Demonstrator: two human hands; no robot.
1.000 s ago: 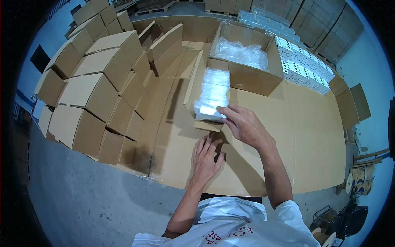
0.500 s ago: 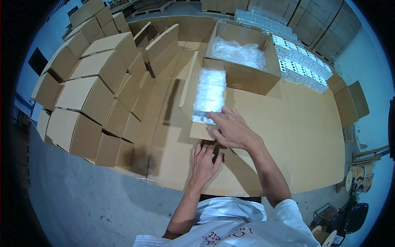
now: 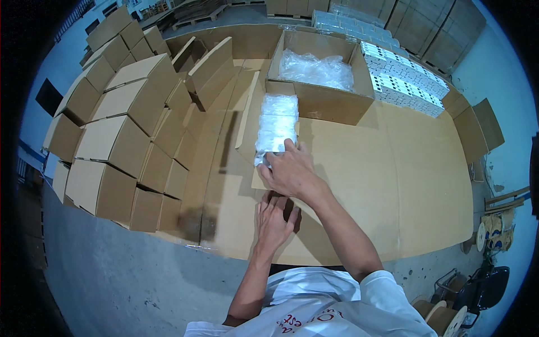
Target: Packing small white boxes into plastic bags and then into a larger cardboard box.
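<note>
1. Boxes of brown cardboard [image 3: 101, 135] are standing stacked along the left of the cardboard-covered table [image 3: 359, 168]; a tall upright panel [image 3: 212, 73] is rising just right of them.
2. Narrow carton [image 3: 250, 119] is sitting near the middle, its left side standing high; a row of clear-wrapped packs [image 3: 276, 123] is lying in it, running away from the person.
3. Left hand [image 3: 273, 222] is resting at the carton's near edge, fingers bent, thumb apart; the fingertips are hiding in shadow, so I cannot tell whether they are gripping the cardboard.
4. Right hand [image 3: 293, 171] is lying over the near end of the row, fingers loosely spread and touching the wrap; whether thumb and finger are pinching a pack, I cannot tell.
5. Judging from this, the person is settling the packs into the carton; the next move seems to be calling for light, even pressing, with the near edge being kept steady.
6. Larger carton [image 3: 323, 104] is standing behind, holding loose clear plastic [image 3: 314, 70]; white dotted blocks [image 3: 407, 81] are lining up at its right.
</note>
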